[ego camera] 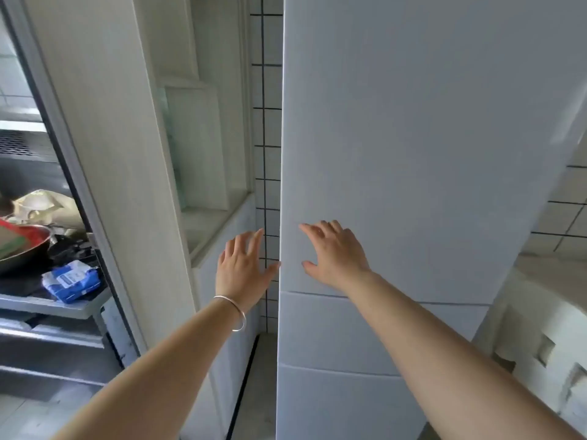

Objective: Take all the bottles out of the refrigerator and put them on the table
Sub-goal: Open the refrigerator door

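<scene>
**Q:** What sits closest to the viewer?

**R:** Two bare forearms reach forward from the bottom edge. On the left wrist hangs a thin silver bangle.

**Q:** And the hands?

**R:** The left hand is raised with fingers spread wide, holding nothing; its thumb tip sits at the left edge of the refrigerator. The right hand lies flat against the refrigerator's upper door, fingers spread apart, also holding nothing.

**Q:** Describe the refrigerator.

**R:** It is a tall pale grey-white unit filling the middle and right of the view. All its doors are closed; two seams cross the front below the hands, dividing it into stacked sections. No bottles can be seen, since nothing inside is visible.

**Q:** What surrounds it?

**R:** Just left of it runs a strip of white tiled wall with dark grout. Further left stands a pale door frame. Beyond that, at the far left, a metal counter carries a dark wok with something red in it and, near it, a blue-and-white packet.
</scene>
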